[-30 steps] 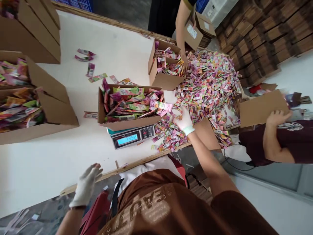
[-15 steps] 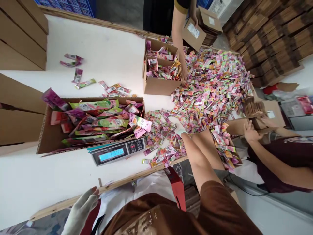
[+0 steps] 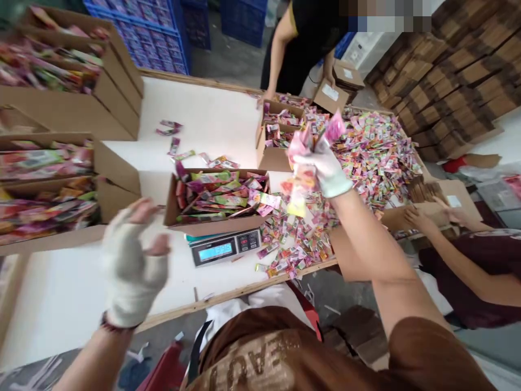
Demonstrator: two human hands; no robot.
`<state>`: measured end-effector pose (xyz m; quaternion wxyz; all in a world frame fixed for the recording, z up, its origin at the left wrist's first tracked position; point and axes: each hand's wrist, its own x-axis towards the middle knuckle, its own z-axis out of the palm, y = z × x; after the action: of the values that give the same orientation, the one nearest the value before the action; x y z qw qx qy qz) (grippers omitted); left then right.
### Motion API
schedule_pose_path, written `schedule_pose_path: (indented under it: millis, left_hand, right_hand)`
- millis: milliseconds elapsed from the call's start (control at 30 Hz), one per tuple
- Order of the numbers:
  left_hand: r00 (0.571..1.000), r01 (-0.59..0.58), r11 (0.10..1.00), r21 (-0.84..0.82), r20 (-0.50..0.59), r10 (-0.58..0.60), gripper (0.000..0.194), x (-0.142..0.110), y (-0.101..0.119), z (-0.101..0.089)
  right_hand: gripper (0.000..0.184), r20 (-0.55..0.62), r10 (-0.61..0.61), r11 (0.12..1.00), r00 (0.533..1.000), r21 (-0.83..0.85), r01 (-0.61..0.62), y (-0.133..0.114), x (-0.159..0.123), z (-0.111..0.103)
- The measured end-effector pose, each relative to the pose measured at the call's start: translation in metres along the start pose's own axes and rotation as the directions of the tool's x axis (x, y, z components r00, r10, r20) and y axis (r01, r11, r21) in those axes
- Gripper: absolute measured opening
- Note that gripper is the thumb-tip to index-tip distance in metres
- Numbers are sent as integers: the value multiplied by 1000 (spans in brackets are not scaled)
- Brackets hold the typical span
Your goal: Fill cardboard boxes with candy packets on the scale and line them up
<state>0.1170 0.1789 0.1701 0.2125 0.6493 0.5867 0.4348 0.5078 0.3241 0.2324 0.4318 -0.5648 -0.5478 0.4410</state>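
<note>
Raised above the pile, my gloved right hand [image 3: 325, 168] grips a bunch of small fruit-print snack packets [image 3: 299, 190], blurred by motion. My left hand [image 3: 136, 260], in a white glove with bare fingertips, is held up over the table's left part, fingers apart and holding nothing. Between the hands stands an open cardboard box [image 3: 215, 220] filled with longer-looking packets. It rests on a digital scale [image 3: 215, 251] with a lit blue display, whose digits are blurred. Loose packets [image 3: 297, 244] lie spread to the right of the scale.
Filled cartons [image 3: 118, 81] stand at the left. Across the table a co-worker's hand [image 3: 266, 98] touches a divided box [image 3: 277, 157]. Another co-worker's hands [image 3: 419, 220] are at a carton on the right. A large packet heap [image 3: 378, 157] covers the far right. Stacked cartons [image 3: 459, 76] line the back.
My right hand has risen from the pile with packets in it. My left hand has lifted from the table's edge. The view has shifted left, and the co-worker opposite has drawn a hand back.
</note>
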Motion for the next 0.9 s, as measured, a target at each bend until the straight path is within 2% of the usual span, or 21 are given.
schedule_pose_path:
  millis: [33,67,100,133,167,200,267,300,333,367,433,467,500,567,633,700,733,800,833,867,900]
  left_hand:
    - [948,-316,946,70,53,313,47,6,19,5]
    - [824,-560,826,60,141,549,45,11,37,13]
    - [681,-717,697,17,232,695,43,14,51,23]
    - [613,-768,640,30,324,721,40,16,60,32]
    - [584,-793,605,65,360,727,39,19,65,41]
    - [606,-781,613,121,380,699,38,21,65,47]
    - [716,-689,677,259,386,581,37,28,53,52]
    - [760,-637,707,307,399,512,35,31,44,51]
    - [784,-599,727,336,430,447,32,33,34,49]
    - [788,-579,739,345,468,400,29,35,25,47]
    - [772,-576,752,322,518,369,27,34,13,43]
    - [775,-570,760,312,511,372,27,32,9,42]
    - [787,-560,769,308,487,378,26,30,8,40]
    - [815,-538,785,309,427,391,26,27,7,38]
    - [829,-525,796,302,391,399,25,26,7,35]
    - [829,-530,801,278,371,420,23,27,6,31]
    - [825,-538,801,263,358,437,21,28,5,30]
    - [814,-561,795,229,324,481,17,27,3,25]
    - [811,-569,794,212,301,501,14,25,2,22]
    - [814,-569,798,199,275,512,12,22,1,18]
    - [824,-558,807,192,244,511,13,18,-1,12]
  right_hand:
    - [27,-29,-58,998,998,18,58,-9,10,31]
    - [27,-59,-99,995,993,6,99,-15,16,63]
    - [27,-92,-139,990,986,-28,137,-18,19,93]
    - [27,-107,-175,982,979,-94,165,-20,19,119]
    - [27,-97,-203,966,974,-181,183,-19,15,139]
    - [26,-71,-227,941,971,-274,200,-17,9,152]
    - [28,56,-233,833,971,-505,229,-10,-8,161]
    - [32,150,-199,724,968,-644,249,-6,-17,160]
    - [37,247,-115,582,962,-769,267,-2,-24,158]
    - [42,317,14,434,948,-856,280,1,-29,157]
    - [44,349,303,167,887,-935,312,7,-32,160]
    - [41,336,405,119,850,-941,315,8,-30,165]
    - [39,329,472,113,818,-942,315,8,-26,169]
    - [39,352,532,152,770,-934,323,3,-16,174]
    - [49,407,544,212,734,-913,349,-10,-9,165]
    - [64,519,458,351,722,-852,389,-22,-11,138]
    - [69,582,360,451,730,-793,410,-25,-16,119]
    - [67,610,99,664,786,-629,405,-16,-29,76]
    - [62,550,-8,753,835,-546,367,-4,-37,55]
    - [57,436,-63,827,898,-481,291,14,-45,36]
    - [54,300,-61,877,952,-440,195,35,-54,21]
